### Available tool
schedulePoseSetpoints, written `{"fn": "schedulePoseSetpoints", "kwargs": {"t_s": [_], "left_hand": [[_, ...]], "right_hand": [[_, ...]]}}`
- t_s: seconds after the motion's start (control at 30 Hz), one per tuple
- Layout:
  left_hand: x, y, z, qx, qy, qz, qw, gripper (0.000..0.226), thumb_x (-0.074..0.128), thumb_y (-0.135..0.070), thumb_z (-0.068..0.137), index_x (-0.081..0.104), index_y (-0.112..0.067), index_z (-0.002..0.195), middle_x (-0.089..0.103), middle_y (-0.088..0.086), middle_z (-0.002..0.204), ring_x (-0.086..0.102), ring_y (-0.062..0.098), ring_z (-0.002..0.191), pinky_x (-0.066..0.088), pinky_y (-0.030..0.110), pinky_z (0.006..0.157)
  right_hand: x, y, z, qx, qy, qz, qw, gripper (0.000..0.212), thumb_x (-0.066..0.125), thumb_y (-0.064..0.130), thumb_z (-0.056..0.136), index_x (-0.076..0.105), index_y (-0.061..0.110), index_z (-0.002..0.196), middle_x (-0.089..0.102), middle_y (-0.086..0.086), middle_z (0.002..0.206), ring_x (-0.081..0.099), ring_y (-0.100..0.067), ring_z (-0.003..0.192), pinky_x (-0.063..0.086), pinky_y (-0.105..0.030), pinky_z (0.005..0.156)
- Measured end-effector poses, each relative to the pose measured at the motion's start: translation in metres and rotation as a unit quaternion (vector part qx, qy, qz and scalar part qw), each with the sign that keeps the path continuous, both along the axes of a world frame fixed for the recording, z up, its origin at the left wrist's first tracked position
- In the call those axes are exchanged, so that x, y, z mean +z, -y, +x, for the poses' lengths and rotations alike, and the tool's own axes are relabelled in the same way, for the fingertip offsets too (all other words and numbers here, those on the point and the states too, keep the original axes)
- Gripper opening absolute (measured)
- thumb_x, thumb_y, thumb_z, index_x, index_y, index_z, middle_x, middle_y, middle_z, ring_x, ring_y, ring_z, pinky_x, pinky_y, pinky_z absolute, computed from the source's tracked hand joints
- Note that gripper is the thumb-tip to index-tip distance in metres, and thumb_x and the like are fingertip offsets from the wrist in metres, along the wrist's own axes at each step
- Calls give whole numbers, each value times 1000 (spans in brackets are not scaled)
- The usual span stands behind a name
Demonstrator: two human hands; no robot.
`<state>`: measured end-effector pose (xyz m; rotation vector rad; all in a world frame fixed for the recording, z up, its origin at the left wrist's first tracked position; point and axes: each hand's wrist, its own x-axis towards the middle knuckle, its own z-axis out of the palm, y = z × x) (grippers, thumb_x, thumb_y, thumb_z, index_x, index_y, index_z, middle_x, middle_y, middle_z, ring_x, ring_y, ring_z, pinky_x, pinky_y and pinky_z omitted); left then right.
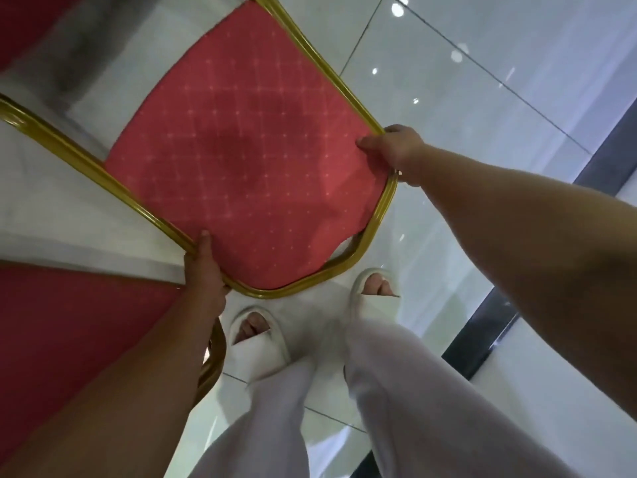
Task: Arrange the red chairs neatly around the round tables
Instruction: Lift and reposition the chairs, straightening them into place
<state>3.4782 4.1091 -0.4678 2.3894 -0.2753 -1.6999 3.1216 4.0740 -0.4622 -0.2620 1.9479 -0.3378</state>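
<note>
A red chair (241,150) with a gold metal frame fills the middle of the head view; its patterned red back panel faces me. My left hand (205,270) grips the gold frame at the panel's lower left edge. My right hand (393,150) grips the frame at the right corner, thumb on the red fabric. A second red chair (69,332) sits at the lower left, partly behind my left forearm. A white tablecloth (41,208) of a table lies beyond the chair at the left.
My feet in white slippers (258,343) stand on glossy pale floor tiles (482,98) right under the chair's edge. A dark strip (537,281) crosses the floor at the right. More red fabric (20,25) shows at the top left corner.
</note>
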Motion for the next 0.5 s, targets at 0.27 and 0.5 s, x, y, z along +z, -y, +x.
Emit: {"fn": "schedulePoseSetpoints", "kwargs": {"t_s": [0.27, 0.5], "left_hand": [[168, -33, -19, 17, 19, 27, 999, 56, 51, -60, 93, 44, -31, 140, 59, -1, 135, 60, 26, 117, 48, 52, 101], [404, -40, -46, -66, -95, 102, 988, 29, 53, -50, 97, 50, -38, 123, 57, -4, 117, 58, 23, 96, 51, 44, 77]], "right_hand": [[165, -58, -6, 69, -83, 29, 994, 51, 65, 57, 82, 55, 16, 110, 64, -4, 103, 63, -26, 92, 54, -43, 85], [410, -70, -45, 92, -144, 57, 984, 54, 61, 58, 87, 53, 13, 115, 58, -8, 108, 56, -27, 88, 43, -34, 71]]}}
